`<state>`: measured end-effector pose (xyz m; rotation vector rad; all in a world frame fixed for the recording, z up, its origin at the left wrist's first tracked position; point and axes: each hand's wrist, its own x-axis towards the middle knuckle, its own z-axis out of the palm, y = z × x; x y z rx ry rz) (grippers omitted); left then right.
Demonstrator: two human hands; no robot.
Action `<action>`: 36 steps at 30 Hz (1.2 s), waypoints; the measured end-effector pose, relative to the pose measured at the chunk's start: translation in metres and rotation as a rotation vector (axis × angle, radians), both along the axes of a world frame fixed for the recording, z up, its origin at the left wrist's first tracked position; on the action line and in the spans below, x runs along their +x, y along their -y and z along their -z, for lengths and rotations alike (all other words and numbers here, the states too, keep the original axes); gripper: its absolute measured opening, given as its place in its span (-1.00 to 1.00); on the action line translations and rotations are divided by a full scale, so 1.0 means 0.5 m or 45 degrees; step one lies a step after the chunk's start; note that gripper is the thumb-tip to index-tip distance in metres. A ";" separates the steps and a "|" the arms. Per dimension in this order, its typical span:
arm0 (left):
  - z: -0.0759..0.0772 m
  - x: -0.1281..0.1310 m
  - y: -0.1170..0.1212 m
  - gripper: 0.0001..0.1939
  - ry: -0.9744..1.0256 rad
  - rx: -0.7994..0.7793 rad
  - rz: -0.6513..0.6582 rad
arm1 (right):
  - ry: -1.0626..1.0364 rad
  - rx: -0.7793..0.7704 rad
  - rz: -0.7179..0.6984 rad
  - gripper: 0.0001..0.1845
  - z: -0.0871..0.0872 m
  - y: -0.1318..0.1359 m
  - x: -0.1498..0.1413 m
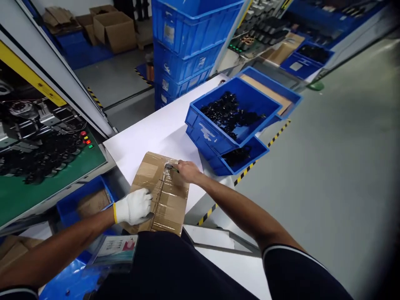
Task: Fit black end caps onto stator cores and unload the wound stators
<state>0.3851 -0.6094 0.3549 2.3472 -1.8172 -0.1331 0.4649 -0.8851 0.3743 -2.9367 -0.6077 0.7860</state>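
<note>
A taped cardboard box [175,204] lies in front of my body at the near end of the white table, with a lengthwise seam under clear, wrinkled tape. My left hand [136,206], in a white glove with a yellow cuff, presses on the box's left side with its fingers curled. At the far end of the seam, my bare right hand [188,171] is closed around a small cutter [170,166]. Its grey end touches the tape, and a bit of green shows by the fingers. Most of the cutter is hidden in the hand.
Blue bins [215,143] of black parts stand on the white table [165,129] ahead right. Behind it rises a stack of blue crates [184,62]. On the left are a machine with a green bench [90,162] and a low blue bin [109,196]. Striped tape [246,171] marks the floor.
</note>
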 end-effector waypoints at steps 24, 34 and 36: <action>-0.009 0.122 0.197 -0.66 -0.278 0.523 -1.297 | -0.068 0.007 0.019 -0.29 0.007 0.038 -0.010; -0.038 0.161 0.183 -0.74 -0.451 0.521 -1.179 | -0.080 0.002 -0.040 -0.34 0.017 -0.025 -0.028; -0.058 0.167 0.167 -0.77 -0.458 0.501 -1.143 | -0.082 0.018 -0.034 -0.35 0.003 -0.005 -0.037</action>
